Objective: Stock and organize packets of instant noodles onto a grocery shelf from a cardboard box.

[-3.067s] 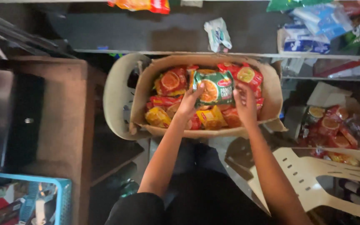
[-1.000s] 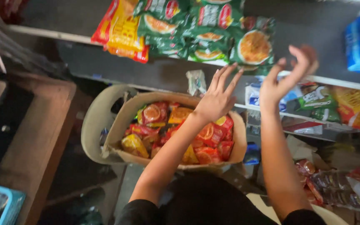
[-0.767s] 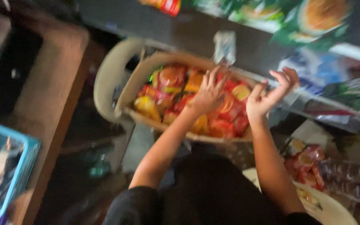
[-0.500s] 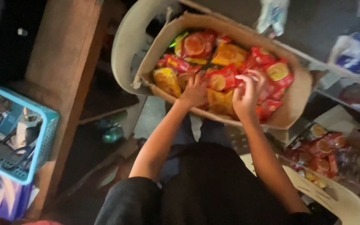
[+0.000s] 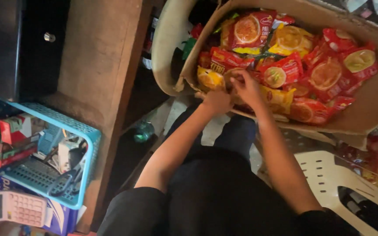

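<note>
**Both hands in the packet box, picking at its near edge**

The cardboard box (image 5: 375,98) fills the frame from twelve to three o'clock, resting on a pale plastic chair (image 5: 167,39) and heaped with red, orange and yellow snack packets (image 5: 285,70). A wooden counter (image 5: 106,65) runs down at ten o'clock; at eight sits a blue plastic basket (image 5: 84,175) of small boxed goods, with a white calculator (image 5: 16,207) below it. A second white chair (image 5: 333,183) shows at four o'clock.

The left hand (image 5: 217,101) is curled at the box's near rim, the right hand (image 5: 246,87) beside it with fingers bent onto the packets at the box's lower left. Both look closed around a packet there (image 5: 232,76), though whether they pinch one or several I cannot tell.

By my reading, the step in hand is taking packets out of the box. The next move would call for a firm grip on the slippery wrappers and a clean lift over the cardboard flap without dragging neighbours out.
</note>
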